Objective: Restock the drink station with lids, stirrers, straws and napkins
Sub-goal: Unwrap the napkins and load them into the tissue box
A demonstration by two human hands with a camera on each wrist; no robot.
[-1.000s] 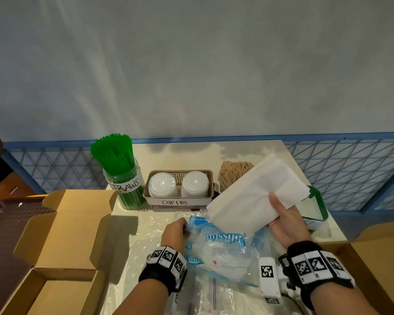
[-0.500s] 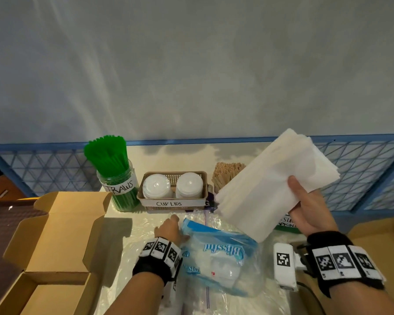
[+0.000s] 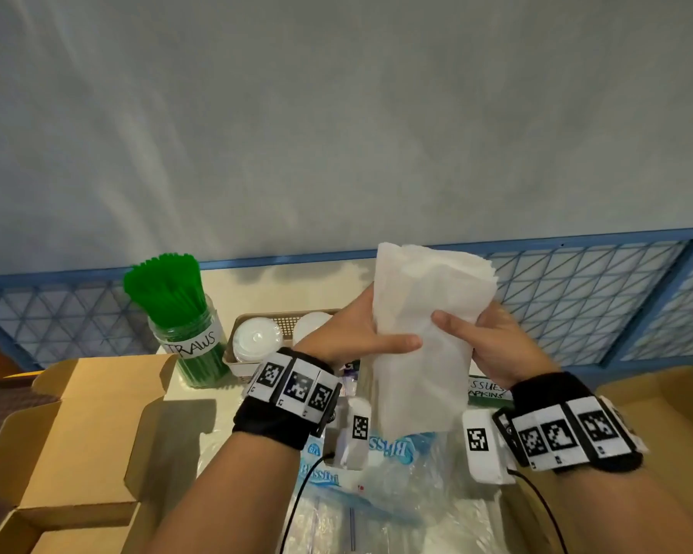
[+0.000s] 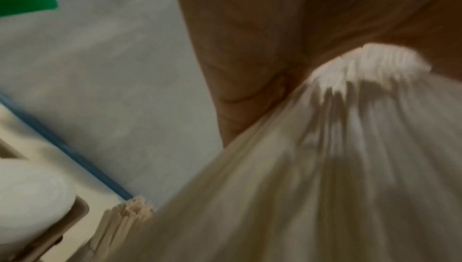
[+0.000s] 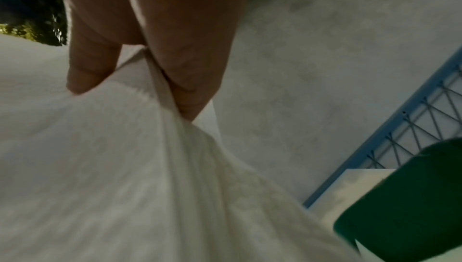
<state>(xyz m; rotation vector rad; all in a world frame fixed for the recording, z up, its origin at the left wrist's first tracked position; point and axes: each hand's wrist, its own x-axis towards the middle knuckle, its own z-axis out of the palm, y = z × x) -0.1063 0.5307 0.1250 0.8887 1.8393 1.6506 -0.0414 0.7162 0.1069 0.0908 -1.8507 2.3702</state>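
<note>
A thick stack of white napkins [image 3: 421, 337] stands upright in the air above the table, held from both sides. My left hand [image 3: 361, 333] grips its left edge, thumb across the front. My right hand [image 3: 485, 341] grips the right edge the same way. The wrist views show the stack [image 4: 325, 167] [image 5: 125, 167] close up between thumb and fingers. Behind stand a jar of green straws [image 3: 177, 313], a basket of white cup lids [image 3: 257, 341], and wooden stirrers [image 4: 125, 219], mostly hidden. A green napkin holder [image 3: 487, 391] shows its label at the right.
An opened blue-and-clear napkin pack [image 3: 361, 473] lies on plastic wrap under my wrists. An open cardboard box [image 3: 77, 433] sits at the left, another box [image 3: 665, 413] at the right. A blue mesh rail [image 3: 577, 297] runs behind the table.
My left hand left the napkin pack and rose to grip the stack. The stack turned from slanting in my right hand to upright between both hands.
</note>
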